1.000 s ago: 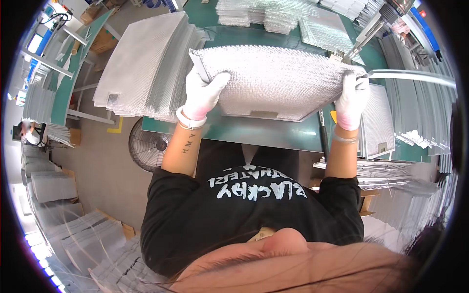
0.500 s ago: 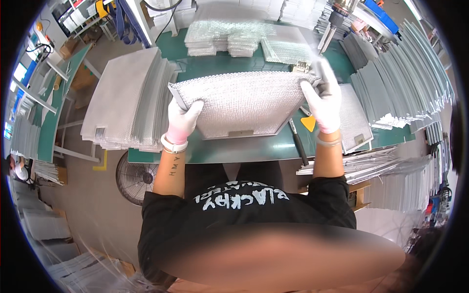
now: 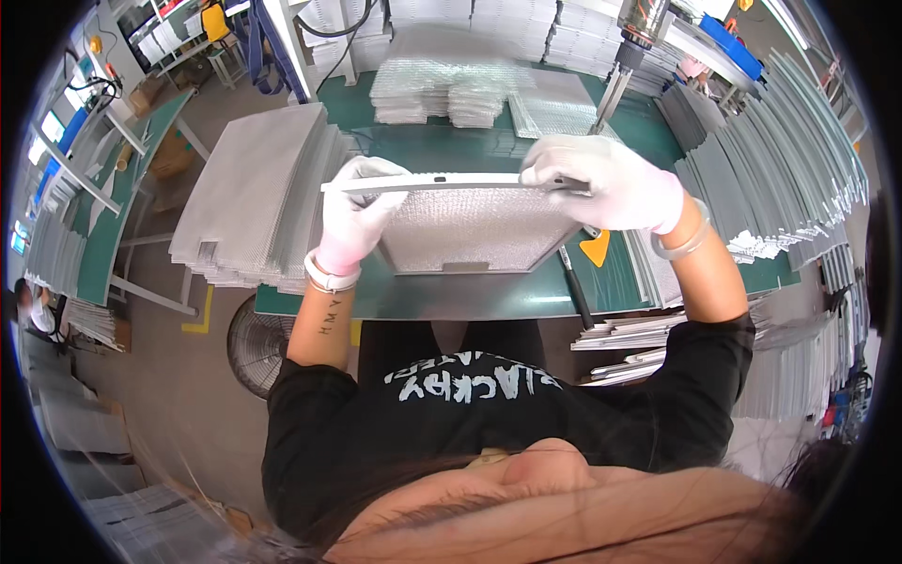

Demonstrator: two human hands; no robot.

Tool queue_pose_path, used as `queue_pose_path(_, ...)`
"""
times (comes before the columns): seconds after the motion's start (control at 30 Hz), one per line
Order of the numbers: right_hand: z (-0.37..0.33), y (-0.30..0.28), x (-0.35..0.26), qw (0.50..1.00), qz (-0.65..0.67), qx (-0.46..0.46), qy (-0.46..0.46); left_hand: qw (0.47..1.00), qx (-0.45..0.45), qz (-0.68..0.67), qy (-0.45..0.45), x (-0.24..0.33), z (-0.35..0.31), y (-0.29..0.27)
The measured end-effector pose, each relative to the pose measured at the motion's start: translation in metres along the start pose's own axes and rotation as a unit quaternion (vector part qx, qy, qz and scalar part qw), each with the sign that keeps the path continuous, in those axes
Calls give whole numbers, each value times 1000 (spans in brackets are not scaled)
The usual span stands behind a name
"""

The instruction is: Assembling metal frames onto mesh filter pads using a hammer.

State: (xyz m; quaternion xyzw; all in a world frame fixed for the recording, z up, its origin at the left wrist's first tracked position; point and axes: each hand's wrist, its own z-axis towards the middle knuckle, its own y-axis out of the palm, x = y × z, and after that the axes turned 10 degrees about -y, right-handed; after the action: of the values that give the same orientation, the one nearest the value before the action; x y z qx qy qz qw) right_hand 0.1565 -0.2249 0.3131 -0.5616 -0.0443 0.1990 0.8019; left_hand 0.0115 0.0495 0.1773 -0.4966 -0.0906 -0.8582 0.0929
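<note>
A silvery mesh filter panel [image 3: 479,230] stands tilted on the green bench in front of me, a grey metal frame strip [image 3: 460,180] along its raised upper edge. My left hand [image 3: 362,214], in a white glove, grips the strip's left end between thumb and fingers. Over the right end of that edge, my gloved right hand [image 3: 606,180] is closed, its fingers wrapped on the strip. Beside the panel's lower right corner lie a yellow triangular piece [image 3: 596,247] and a tool with a black handle [image 3: 577,293].
A tall stack of mesh panels [image 3: 246,183] stands at the left, and bubbled sheets [image 3: 432,89] are piled at the back. A vertical machine shaft [image 3: 615,94] comes down behind my right hand. Rows of framed panels [image 3: 770,160] fill the right. A floor fan [image 3: 254,348] sits below the bench.
The panel's upper edge has turned so its frame strip faces up. My right hand has swung from the panel's right side to over its top edge; my left thumb has moved onto the strip.
</note>
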Motion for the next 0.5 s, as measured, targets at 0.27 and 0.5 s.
queue_pose_path(0.27,38,5,2,997,53,-45,25,993,120,-16,-15,0,-16,9)
queue_pose_path(0.5,52,-3,-7,995,8,-79,68,979,197,-56,15,0,-7,14)
